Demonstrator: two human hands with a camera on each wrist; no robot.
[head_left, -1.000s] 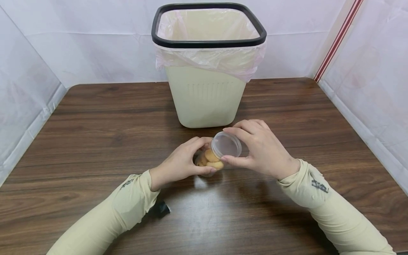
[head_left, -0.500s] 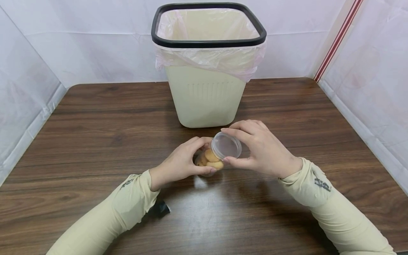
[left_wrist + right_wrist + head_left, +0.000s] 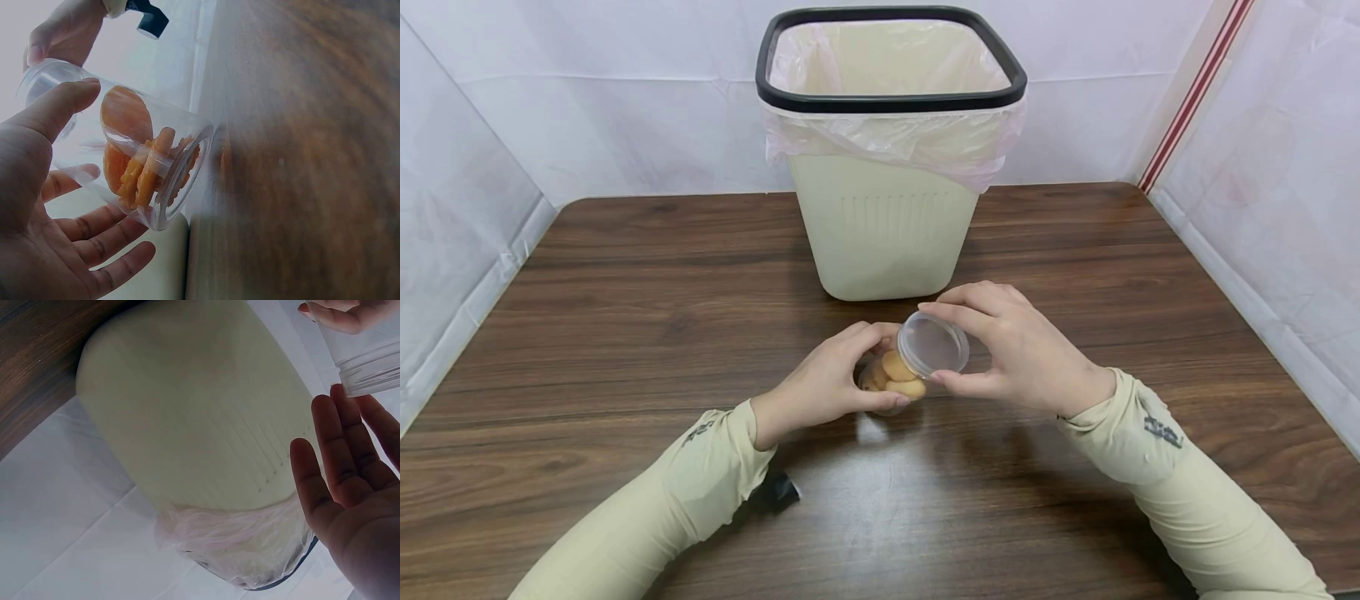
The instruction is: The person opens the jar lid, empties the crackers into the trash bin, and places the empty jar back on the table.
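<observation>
A clear plastic jar [image 3: 87,147] with several round golden cookies [image 3: 906,389] inside tilts over the table, its round top turned toward the right and up. My left hand [image 3: 820,379] grips the jar's body, thumb on one side and fingers on the other. Across the round top [image 3: 932,342], my right hand [image 3: 1015,354] pinches the rim between thumb and forefinger. In the right wrist view, screw ridges show on the clear rim [image 3: 373,370], just above the right fingertips [image 3: 322,403]. Whether a separate lid sits on the jar is hard to tell.
A cream waste bin [image 3: 887,225] with a black rim and a pinkish bag stands right behind the hands. The brown wooden table [image 3: 647,317] lies beneath. White sheeting [image 3: 647,125] hangs at the back and sides. A small black piece [image 3: 784,492] shows beside the left sleeve.
My right forefinger has shifted slightly left along the rim and the thumb slightly right, while the right wrist moved a little to the right. The left hand and jar have stayed put.
</observation>
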